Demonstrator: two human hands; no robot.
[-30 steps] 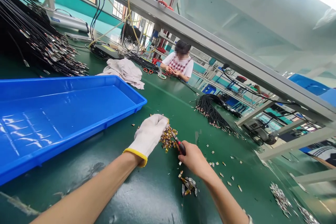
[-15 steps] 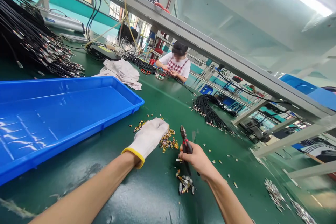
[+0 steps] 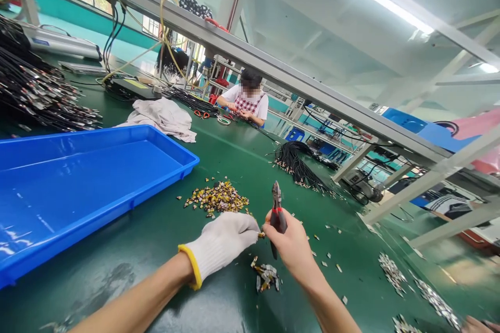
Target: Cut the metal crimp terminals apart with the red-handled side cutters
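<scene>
My left hand (image 3: 226,239), in a white knit glove with a yellow cuff, is closed, its fingertips pinched at a small yellow-and-metal piece (image 3: 261,235). That piece also lies against my right thumb. My right hand (image 3: 289,239), bare, is wrapped round diagonal cutting pliers (image 3: 277,213) with red and black handles, jaws pointing up and away. Just beyond the glove spreads a pile of small yellow and dark pieces (image 3: 219,196). Below and between my hands lies a small heap of silver connector pieces (image 3: 267,276).
A large blue tray (image 3: 164,179) stands at left, with a crumpled cloth (image 3: 160,117) and black cable bundles (image 3: 39,93) behind. More cables (image 3: 299,166) lie ahead. Silver piles (image 3: 391,273) sit at right, where part of another hand (image 3: 478,324) shows. A person (image 3: 246,101) works across the table.
My left hand has moved from the yellow pile back toward me, to my right hand's fingertips, uncovering the pile. The pliers are still in my right hand. The view has shifted slightly right.
</scene>
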